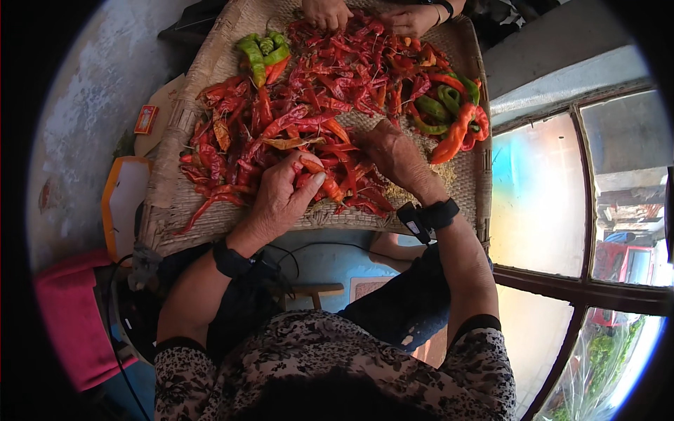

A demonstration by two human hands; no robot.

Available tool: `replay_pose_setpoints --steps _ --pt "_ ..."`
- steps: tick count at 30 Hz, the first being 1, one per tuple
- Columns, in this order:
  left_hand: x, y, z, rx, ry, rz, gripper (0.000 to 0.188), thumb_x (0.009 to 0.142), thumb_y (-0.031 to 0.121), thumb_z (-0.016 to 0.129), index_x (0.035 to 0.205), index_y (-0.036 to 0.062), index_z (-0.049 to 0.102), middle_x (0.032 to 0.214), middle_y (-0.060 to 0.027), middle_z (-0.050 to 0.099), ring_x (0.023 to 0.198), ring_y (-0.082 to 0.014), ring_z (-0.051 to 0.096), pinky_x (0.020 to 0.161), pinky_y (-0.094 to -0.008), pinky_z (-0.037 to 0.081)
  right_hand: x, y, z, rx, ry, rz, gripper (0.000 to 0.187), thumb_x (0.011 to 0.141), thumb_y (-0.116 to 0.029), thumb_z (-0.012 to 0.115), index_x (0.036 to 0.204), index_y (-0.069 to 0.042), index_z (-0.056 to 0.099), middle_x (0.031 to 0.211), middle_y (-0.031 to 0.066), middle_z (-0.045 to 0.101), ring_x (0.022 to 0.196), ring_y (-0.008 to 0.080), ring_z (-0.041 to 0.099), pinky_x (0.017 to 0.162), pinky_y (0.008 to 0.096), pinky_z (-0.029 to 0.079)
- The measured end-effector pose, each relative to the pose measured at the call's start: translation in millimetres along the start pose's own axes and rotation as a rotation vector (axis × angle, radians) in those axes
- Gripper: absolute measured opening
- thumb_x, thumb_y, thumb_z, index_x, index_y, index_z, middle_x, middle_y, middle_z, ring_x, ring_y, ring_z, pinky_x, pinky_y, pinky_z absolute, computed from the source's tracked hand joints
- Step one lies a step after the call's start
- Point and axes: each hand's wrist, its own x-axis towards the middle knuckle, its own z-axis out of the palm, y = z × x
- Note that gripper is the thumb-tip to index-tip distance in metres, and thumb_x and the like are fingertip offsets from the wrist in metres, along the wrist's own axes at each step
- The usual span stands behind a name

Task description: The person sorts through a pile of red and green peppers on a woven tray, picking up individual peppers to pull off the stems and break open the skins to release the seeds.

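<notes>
My left hand (281, 191) is closed on a red chili pepper (331, 188), its thumb pressed against the pod at the near side of the heap. Just to the right, my right hand (401, 160) reaches down into the chilies with bent fingers. Its fingertips are partly hidden, so I cannot make out what is between them. Wrinkled dried red chilies (330, 77) cover most of a woven tray (160, 210). Pale loose seeds (442, 179) lie beside my right wrist.
Green peppers (263, 52) sit at the tray's far left; an orange-red pepper (453, 133) lies with green ones at the right. Another person's hands (327, 12) touch the chilies at the far edge. A small red box (145, 119) is left of the tray. Window panes (540, 196) stand at the right.
</notes>
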Motion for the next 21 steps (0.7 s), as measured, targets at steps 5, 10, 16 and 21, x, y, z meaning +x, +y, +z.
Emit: replay_pose_setpoints --steps 5,10,16,21 --pt "1.4 7.8 -1.4 0.026 -0.044 -0.031 0.011 0.091 0.010 0.057 0.097 0.0022 0.052 0.077 -0.0096 0.057 0.067 -0.0173 0.056 0.064 -0.0316 0.046 -2.1 -3.4 -8.0 0.100 -0.062 0.080 0.028 0.089 -0.016 0.057 0.114 -0.003 0.060 0.099 0.0169 0.059 0.088 0.0337 0.060 0.078 0.0391 0.049" --pt "1.2 -1.7 0.3 0.020 -0.023 0.031 0.011 0.091 0.010 0.057 0.097 0.0024 0.052 0.078 -0.0101 0.057 0.068 -0.0185 0.057 0.064 -0.0317 0.046 -3.8 -17.5 -2.4 0.166 -0.033 0.092 0.027 0.087 -0.020 0.062 0.107 -0.002 0.062 0.099 0.0155 0.063 0.088 0.0314 0.062 0.074 0.0375 0.050" --pt "0.5 5.9 -0.5 0.062 -0.046 0.023 0.011 0.091 0.010 0.056 0.097 0.0022 0.052 0.079 -0.0107 0.058 0.069 -0.0191 0.058 0.065 -0.0318 0.046 -6.6 -24.8 -24.7 0.189 0.184 0.121 0.019 0.087 -0.019 0.065 0.093 -0.001 0.067 0.080 0.0137 0.063 0.070 0.0271 0.062 0.064 0.0352 0.049" --pt "-3.4 5.3 -2.1 0.072 -0.047 -0.007 0.013 0.092 0.013 0.056 0.097 0.0023 0.053 0.075 -0.0053 0.053 0.069 -0.0120 0.051 0.066 -0.0272 0.043 -12.8 -16.3 -38.7 0.389 -0.012 0.309 0.025 0.092 -0.023 0.060 0.090 0.000 0.066 0.073 0.0047 0.063 0.066 0.0098 0.059 0.056 0.0272 0.047"
